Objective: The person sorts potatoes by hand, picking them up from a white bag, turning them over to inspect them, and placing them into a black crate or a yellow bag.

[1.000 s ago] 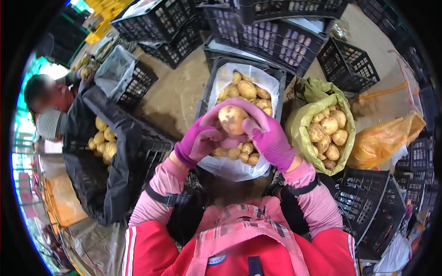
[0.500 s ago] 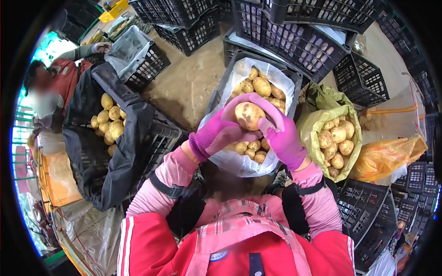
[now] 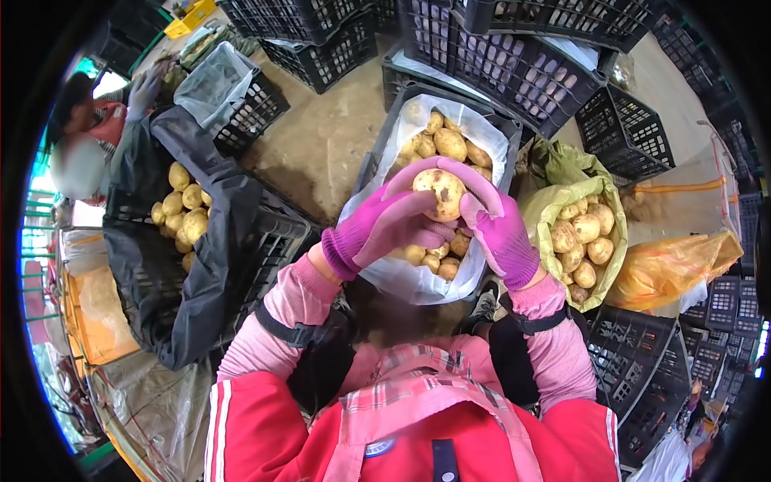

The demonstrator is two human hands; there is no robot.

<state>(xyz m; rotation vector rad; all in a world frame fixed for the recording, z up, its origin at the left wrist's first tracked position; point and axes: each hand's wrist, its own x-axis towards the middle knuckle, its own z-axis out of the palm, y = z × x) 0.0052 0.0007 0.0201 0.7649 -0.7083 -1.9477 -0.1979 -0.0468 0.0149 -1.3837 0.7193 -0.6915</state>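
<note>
Holding one potato [image 3: 438, 194] up between both gloved hands, I see it raised just above the crate lined with a white bag [image 3: 397, 281], near the middle of the view. My left hand [image 3: 385, 229], in a magenta glove, cups the potato from below and from the left, with its fingers curled under it. My right hand [image 3: 502, 233] presses on the potato's right side with one finger arched over the top, so the potato is pinched between the two hands (its speckled skin faces the camera).

More loose potatoes [image 3: 450, 145] lie in the white bag beneath. Just beside it on the right stands a yellow-green sack [image 3: 540, 215], open and filled with potatoes, and an orange bag [image 3: 671, 269] lies beyond that. On the left, a crate with a black liner [image 3: 217, 241] holds another heap. At its far end a co-worker's gloved hand [image 3: 148, 80] is near a clear bag [image 3: 213, 88]. Stacked black crates [image 3: 514, 76] fill the background.
</note>
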